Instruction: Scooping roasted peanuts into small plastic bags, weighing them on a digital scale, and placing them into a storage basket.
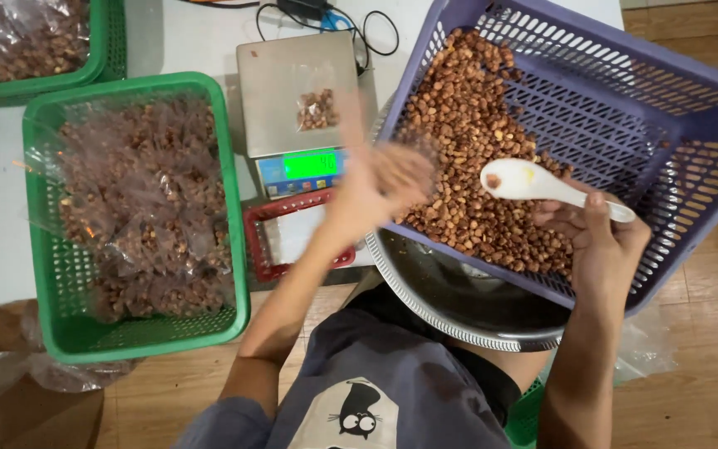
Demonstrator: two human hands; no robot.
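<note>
My right hand (pixel 600 229) grips a white plastic spoon (pixel 525 181) over the brown nuts (pixel 475 158) piled in a tilted purple basket (pixel 625 91). A nut or two lie in the spoon's bowl. My left hand (pixel 384 187) is blurred with motion between the basket's edge and a small metal scale (pixel 297 100); whether it holds anything is unclear. A small clear bag of nuts (pixel 317 110) rests on the scale's plate. The scale's display (pixel 311 165) glows green.
A green basket (pixel 51 324) at left holds several filled bags of nuts (pixel 143 199). A second green basket (pixel 101 58) sits top left. A small red tray (pixel 259 249) lies below the scale. A metal bowl (pixel 450 316) sits under the purple basket. Cables (pixel 359 25) lie behind the scale.
</note>
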